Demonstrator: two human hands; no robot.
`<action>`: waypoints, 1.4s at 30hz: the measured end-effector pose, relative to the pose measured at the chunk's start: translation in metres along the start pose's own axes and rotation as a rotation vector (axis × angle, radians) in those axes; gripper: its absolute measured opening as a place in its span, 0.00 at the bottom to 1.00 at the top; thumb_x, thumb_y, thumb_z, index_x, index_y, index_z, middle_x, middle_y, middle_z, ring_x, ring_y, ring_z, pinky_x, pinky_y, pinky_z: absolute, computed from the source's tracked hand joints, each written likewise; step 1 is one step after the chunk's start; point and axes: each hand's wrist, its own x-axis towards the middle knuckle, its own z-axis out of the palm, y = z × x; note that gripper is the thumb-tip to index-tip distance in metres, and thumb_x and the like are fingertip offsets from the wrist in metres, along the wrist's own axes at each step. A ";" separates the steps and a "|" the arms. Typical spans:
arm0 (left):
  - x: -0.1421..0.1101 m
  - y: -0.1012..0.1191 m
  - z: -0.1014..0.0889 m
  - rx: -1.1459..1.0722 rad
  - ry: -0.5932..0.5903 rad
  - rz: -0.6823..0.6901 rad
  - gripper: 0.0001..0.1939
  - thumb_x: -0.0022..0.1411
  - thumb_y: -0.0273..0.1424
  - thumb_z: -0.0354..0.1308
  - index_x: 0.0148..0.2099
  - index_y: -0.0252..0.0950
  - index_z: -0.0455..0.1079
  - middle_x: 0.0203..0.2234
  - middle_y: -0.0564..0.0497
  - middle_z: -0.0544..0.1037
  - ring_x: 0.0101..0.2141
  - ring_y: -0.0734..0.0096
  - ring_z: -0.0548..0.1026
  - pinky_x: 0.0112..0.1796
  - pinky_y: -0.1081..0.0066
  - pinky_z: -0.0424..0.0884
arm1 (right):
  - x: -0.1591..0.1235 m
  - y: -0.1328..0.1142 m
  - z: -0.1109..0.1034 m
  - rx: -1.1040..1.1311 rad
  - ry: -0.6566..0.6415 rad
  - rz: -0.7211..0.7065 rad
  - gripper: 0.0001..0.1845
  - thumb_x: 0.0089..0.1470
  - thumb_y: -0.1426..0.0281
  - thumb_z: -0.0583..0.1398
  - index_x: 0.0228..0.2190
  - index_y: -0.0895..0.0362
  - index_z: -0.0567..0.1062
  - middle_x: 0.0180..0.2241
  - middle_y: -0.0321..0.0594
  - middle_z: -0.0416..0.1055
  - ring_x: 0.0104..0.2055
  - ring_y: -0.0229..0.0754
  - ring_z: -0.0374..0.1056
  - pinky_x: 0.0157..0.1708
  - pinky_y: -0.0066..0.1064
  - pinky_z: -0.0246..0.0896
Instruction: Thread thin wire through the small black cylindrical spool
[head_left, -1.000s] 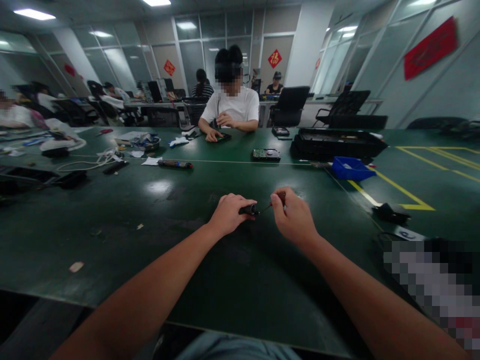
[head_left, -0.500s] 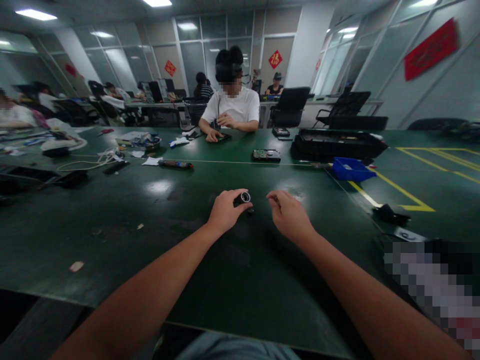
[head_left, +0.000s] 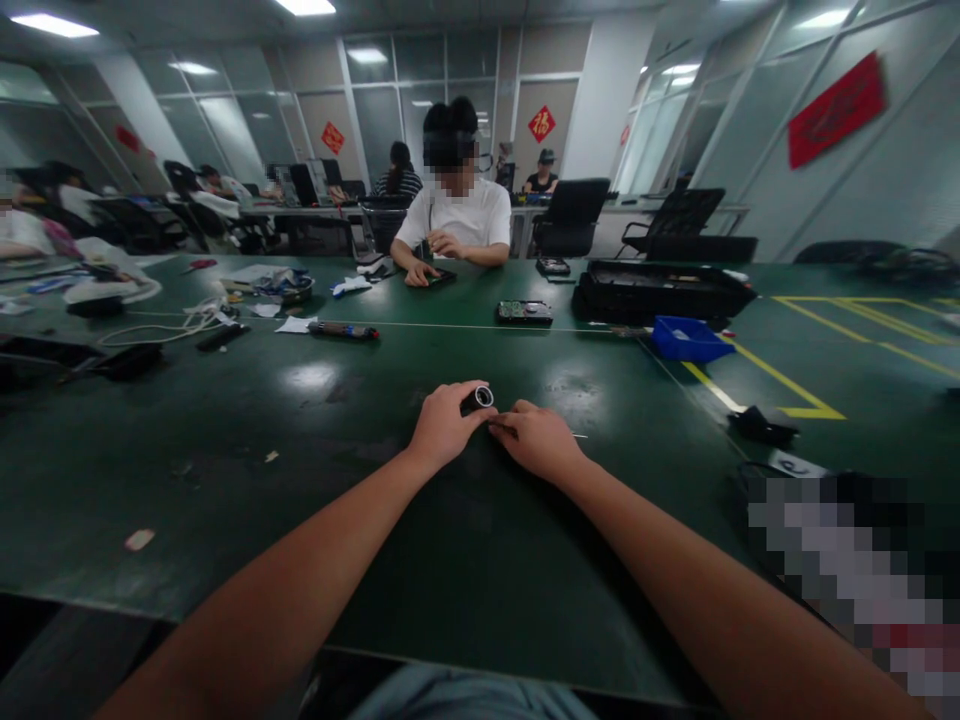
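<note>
My left hand (head_left: 439, 428) is closed round a short black cylinder (head_left: 471, 403) with a silver ring at its open end, which faces up and towards me. Just right of it, my right hand (head_left: 541, 442) rests low at the table, thumb and fingers pinched together. Its fingertips are beside the left thumb, below the cylinder's ringed end; what they pinch, if anything, is hidden. A thin pale sliver (head_left: 580, 435) shows on the table behind the right hand.
Beyond my hands on the green table (head_left: 420, 560) are a bare hard drive (head_left: 523, 312), an electric screwdriver (head_left: 343, 331), a blue bin (head_left: 688, 338) and a long black tray (head_left: 664, 290). A co-worker (head_left: 457, 215) sits opposite. A black object (head_left: 763, 424) lies to the right.
My right hand has moved left and its fingertips are now right beside the left thumb, where a small dark piece lay. The left hand keeps hold of the cylinder.
</note>
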 end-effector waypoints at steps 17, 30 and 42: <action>0.001 -0.003 -0.001 -0.034 -0.035 0.053 0.18 0.63 0.33 0.66 0.55 0.40 0.75 0.48 0.50 0.81 0.46 0.61 0.76 0.50 0.61 0.70 | -0.014 -0.010 -0.029 0.446 0.035 0.004 0.11 0.56 0.73 0.63 0.40 0.51 0.81 0.37 0.38 0.81 0.37 0.44 0.75 0.37 0.34 0.65; -0.002 0.006 0.001 -0.007 -0.208 0.191 0.19 0.61 0.39 0.66 0.55 0.47 0.75 0.46 0.53 0.82 0.46 0.61 0.76 0.51 0.59 0.66 | -0.012 -0.008 -0.032 0.500 0.294 0.068 0.08 0.58 0.71 0.63 0.37 0.52 0.83 0.36 0.39 0.80 0.36 0.43 0.74 0.40 0.37 0.68; -0.001 0.000 0.004 -0.096 -0.181 0.257 0.22 0.60 0.37 0.68 0.56 0.44 0.74 0.50 0.51 0.81 0.49 0.59 0.75 0.52 0.58 0.65 | -0.013 -0.006 -0.032 0.436 0.369 0.197 0.12 0.52 0.60 0.66 0.35 0.55 0.76 0.30 0.39 0.73 0.31 0.44 0.68 0.31 0.34 0.59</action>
